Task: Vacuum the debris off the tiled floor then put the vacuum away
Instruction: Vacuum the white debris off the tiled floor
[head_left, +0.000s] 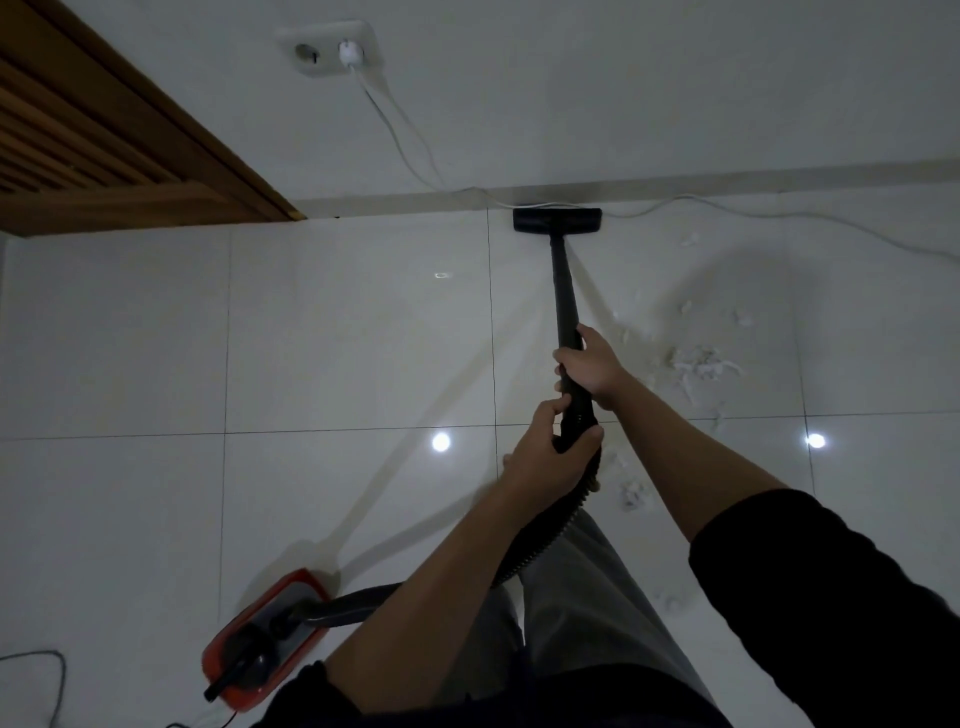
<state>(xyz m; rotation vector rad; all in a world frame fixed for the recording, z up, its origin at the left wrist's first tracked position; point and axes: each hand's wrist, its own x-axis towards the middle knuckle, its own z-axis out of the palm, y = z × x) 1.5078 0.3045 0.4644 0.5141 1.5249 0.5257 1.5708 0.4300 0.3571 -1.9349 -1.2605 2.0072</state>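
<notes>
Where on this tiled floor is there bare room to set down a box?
Free: the white tiles left of the black vacuum wand, between the wooden door frame and the red vacuum canister. Crowded: right of the wand, with white scattered debris and the white cord.

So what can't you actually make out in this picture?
- Vacuum body: head view, its near end hidden by the left sleeve and bottom edge.
- Hose: partly behind the left hand and forearm.
- White cord: runs off the right edge.
- Debris: too dim to identify.
</notes>
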